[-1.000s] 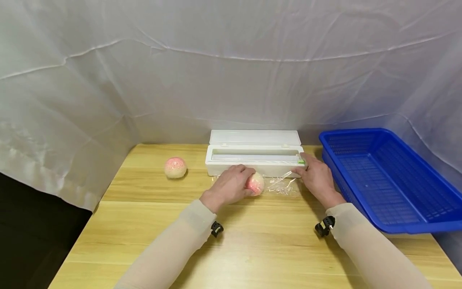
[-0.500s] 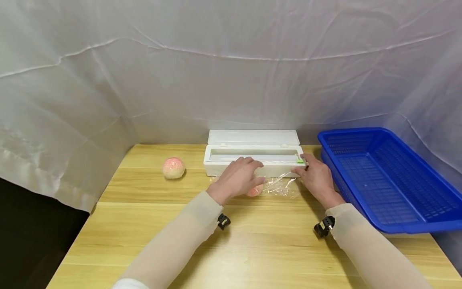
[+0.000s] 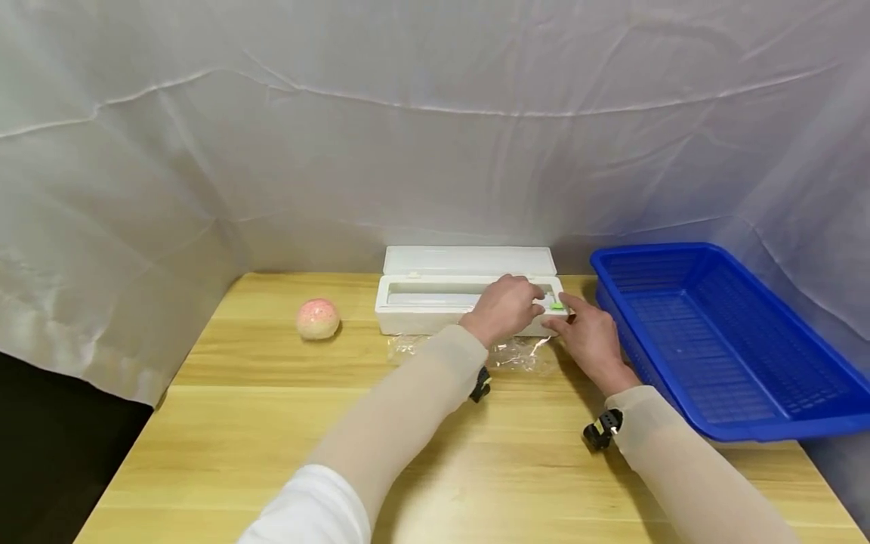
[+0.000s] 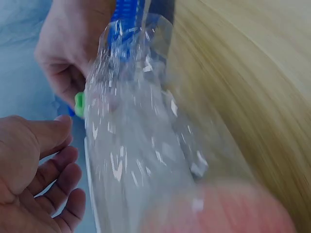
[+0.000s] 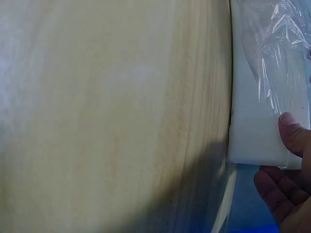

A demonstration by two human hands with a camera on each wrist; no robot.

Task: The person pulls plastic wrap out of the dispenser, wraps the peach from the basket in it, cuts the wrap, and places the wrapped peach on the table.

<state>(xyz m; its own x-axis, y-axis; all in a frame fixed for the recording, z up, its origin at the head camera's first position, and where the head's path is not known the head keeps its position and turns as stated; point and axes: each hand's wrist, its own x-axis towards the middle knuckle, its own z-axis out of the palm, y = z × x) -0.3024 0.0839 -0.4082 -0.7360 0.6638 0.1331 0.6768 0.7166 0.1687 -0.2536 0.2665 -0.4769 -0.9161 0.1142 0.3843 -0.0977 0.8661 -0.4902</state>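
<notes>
A white cling film dispenser (image 3: 408,322) stands lid-up at the back of the table, with a green slide cutter (image 3: 557,306) near its right end. Clear cling film (image 3: 519,355) hangs from its front onto the tabletop. My left hand (image 3: 506,308) hovers over the box just left of the cutter, its loosely bent fingers holding nothing. At the right end, my right hand (image 3: 590,340) grips the dispenser, thumb (image 5: 293,133) on the front and fingers round the end. A pink peach-like ball (image 4: 218,211) shows blurred in the left wrist view; my left sleeve hides it in the head view.
Another pink and cream peach-like ball (image 3: 318,319) rests on the wooden table (image 3: 272,438) to the left. On the right, a blue plastic basket (image 3: 714,347) stands close beside my right hand. A pale cloth curtain (image 3: 408,174) closes off the back.
My left hand has let go of the ball on the film and moved right and up over the dispenser toward the green cutter. My right hand keeps its place at the box end.
</notes>
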